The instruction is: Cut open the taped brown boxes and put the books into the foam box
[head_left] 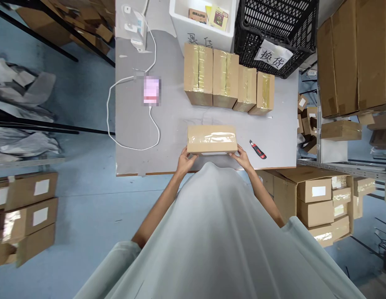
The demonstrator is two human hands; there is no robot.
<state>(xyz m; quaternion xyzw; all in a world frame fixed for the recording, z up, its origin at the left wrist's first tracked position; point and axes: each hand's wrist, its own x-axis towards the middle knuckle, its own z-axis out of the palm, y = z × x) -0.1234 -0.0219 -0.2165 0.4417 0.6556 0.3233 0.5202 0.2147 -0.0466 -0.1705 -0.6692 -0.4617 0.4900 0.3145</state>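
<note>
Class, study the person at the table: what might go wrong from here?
The box is held only at its near corners by the left hand and right hand, close to the table edge, so it might tip or slip off. The utility knife lies just beyond the right hand; a sideways sweep could knock it or, if its blade is out, cut the fingers.

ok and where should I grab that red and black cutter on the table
I'd take the cutter by its wider handle end, with the right hand coming from above and the near right: it lies flat, slanted, its slimmer tip pointing away and left.
</note>
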